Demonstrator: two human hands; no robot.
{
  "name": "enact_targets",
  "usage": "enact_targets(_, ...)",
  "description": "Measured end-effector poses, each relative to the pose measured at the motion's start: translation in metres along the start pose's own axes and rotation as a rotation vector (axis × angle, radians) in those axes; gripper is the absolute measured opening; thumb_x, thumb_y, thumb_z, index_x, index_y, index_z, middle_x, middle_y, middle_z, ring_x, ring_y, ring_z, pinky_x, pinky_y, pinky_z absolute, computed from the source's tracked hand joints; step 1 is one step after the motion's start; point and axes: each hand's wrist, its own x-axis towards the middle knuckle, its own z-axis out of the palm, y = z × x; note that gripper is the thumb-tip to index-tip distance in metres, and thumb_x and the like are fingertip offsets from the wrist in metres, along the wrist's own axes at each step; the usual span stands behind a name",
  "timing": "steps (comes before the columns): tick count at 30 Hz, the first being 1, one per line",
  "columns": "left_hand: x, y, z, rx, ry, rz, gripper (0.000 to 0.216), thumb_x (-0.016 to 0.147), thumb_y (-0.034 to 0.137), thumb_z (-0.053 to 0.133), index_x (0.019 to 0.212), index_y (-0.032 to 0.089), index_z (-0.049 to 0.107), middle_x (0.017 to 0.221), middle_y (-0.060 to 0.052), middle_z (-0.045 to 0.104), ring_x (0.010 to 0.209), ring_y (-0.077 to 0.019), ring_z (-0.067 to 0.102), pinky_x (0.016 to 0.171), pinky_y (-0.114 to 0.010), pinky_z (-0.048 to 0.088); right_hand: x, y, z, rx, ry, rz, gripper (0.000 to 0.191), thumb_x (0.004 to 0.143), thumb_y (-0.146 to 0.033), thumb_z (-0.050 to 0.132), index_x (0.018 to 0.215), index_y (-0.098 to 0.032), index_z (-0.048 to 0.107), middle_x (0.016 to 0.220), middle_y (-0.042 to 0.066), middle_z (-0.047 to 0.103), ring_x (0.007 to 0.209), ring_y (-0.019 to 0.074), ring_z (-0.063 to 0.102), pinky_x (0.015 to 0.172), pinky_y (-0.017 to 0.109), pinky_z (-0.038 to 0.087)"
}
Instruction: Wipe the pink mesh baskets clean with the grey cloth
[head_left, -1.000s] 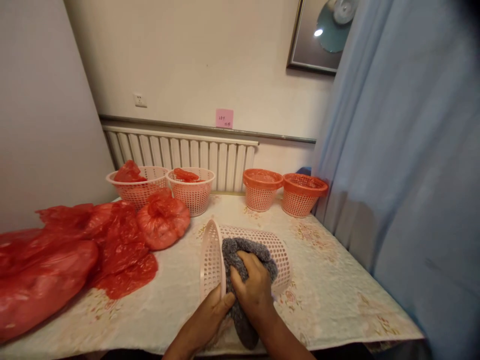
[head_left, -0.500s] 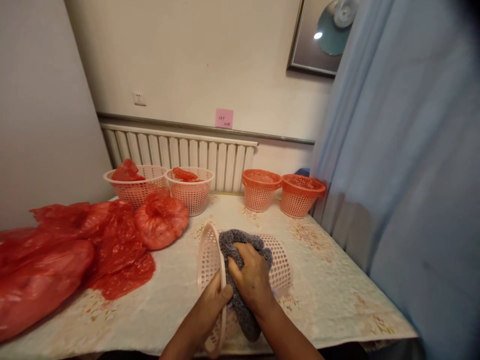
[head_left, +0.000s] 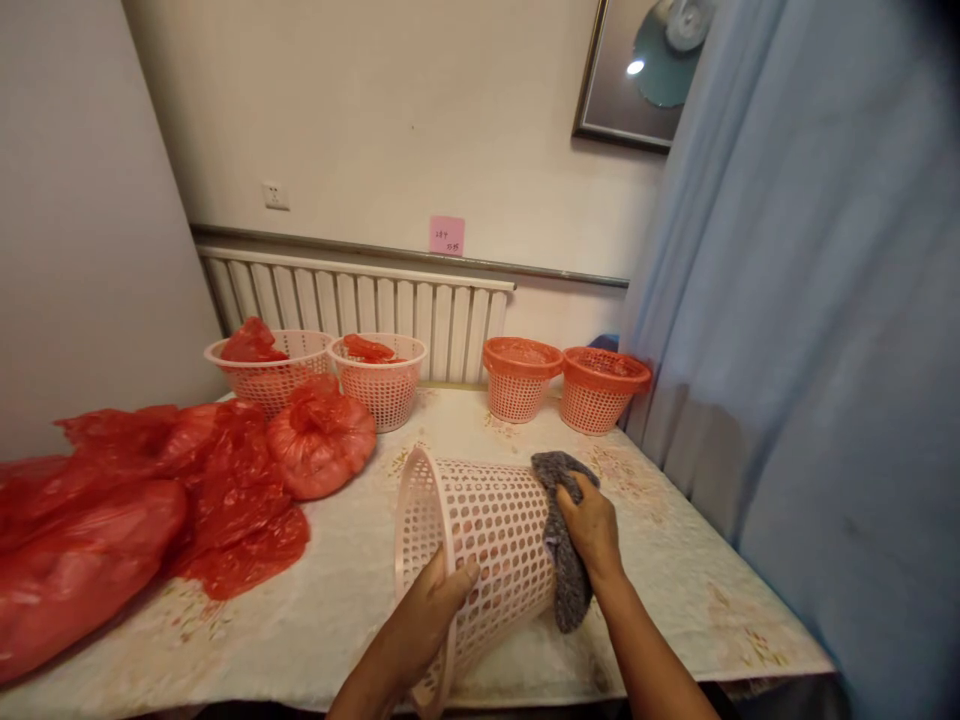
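A pale pink plastic basket (head_left: 499, 540) with a holed wall lies on its side over the table, its wide mouth facing left. My left hand (head_left: 439, 605) is closed on its rim, thumb on the outer wall and fingers inside the mouth. At the basket's base end, my right hand (head_left: 589, 525) grips a dark grey cloth (head_left: 571, 590) and presses it against the bottom. Part of the cloth hangs below the hand. The right fingertips are partly sunk in the cloth.
Two pink baskets (head_left: 386, 395) holding red plastic stand at the back left. Two more baskets (head_left: 517, 395), lined with red bags, stand at the back right. Red plastic bags (head_left: 232, 490) cover the table's left side. A blue curtain (head_left: 817, 350) hangs along the right.
My right hand has moved the grey cloth rightward, from the basket's side near the rim to its base. The left hand keeps its hold on the rim.
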Motion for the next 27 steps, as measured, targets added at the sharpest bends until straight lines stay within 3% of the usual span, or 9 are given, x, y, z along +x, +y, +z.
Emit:
enact_targets(3,0.003,-0.003,-0.005,0.04,0.012,0.009,0.041,0.088,0.03,0.051,0.127,0.017,0.051,0.132,-0.008,0.057,0.123,-0.0254,0.048,0.104,-0.043,0.037,-0.005,0.023,-0.002,0.022,0.096,0.098,0.043,0.083,-0.038,0.042,0.116,-0.016,0.06,0.112,0.012,0.065,0.103,0.0259,0.061,0.088,0.035,0.044)
enact_targets(6,0.006,-0.003,-0.011,0.09,0.018,0.008,0.042,0.087,0.029,0.052,0.127,0.016,0.051,0.13,-0.008,0.058,0.121,-0.0251,0.05,0.105,-0.042,0.036,-0.025,0.019,0.003,0.034,0.177,0.114,0.045,0.082,-0.039,0.043,0.115,-0.013,0.06,0.114,0.014,0.064,0.104,0.0278,0.059,0.089,0.038,0.043)
enact_targets(12,0.009,0.001,-0.012,0.162,-0.092,0.024,0.046,0.082,0.021,0.054,0.128,0.016,0.052,0.127,-0.007,0.06,0.119,-0.0254,0.051,0.109,-0.042,0.031,-0.078,-0.052,0.016,0.23,0.086,-0.181,0.033,0.083,-0.032,0.047,0.108,-0.015,0.062,0.107,0.01,0.065,0.1,0.0233,0.06,0.089,0.035,0.044)
enact_targets(16,0.005,-0.006,-0.014,0.25,-0.083,0.059,0.046,0.079,0.016,0.055,0.125,0.016,0.054,0.13,-0.005,0.058,0.124,-0.0262,0.046,0.11,-0.043,0.029,-0.1,-0.096,0.013,0.304,-0.026,-0.355,0.029,0.081,-0.024,0.05,0.106,-0.016,0.061,0.098,0.009,0.065,0.094,0.0217,0.06,0.085,0.034,0.046)
enact_targets(21,0.004,-0.016,-0.024,0.249,-0.102,0.029,0.043,0.08,0.016,0.054,0.123,0.014,0.057,0.125,-0.006,0.062,0.118,-0.0273,0.051,0.106,-0.043,0.035,-0.09,-0.119,0.014,0.311,-0.017,-0.41,0.028,0.08,-0.022,0.052,0.106,-0.016,0.062,0.095,0.008,0.065,0.091,0.0205,0.06,0.084,0.032,0.046)
enact_targets(27,-0.001,-0.019,-0.023,0.292,-0.142,0.037,0.042,0.085,0.028,0.056,0.125,0.015,0.056,0.128,-0.007,0.061,0.12,-0.0269,0.051,0.108,-0.042,0.034,-0.051,-0.119,0.021,0.186,-0.01,-0.376,0.03,0.082,-0.025,0.05,0.11,-0.018,0.061,0.101,0.008,0.065,0.097,0.0202,0.06,0.087,0.03,0.044)
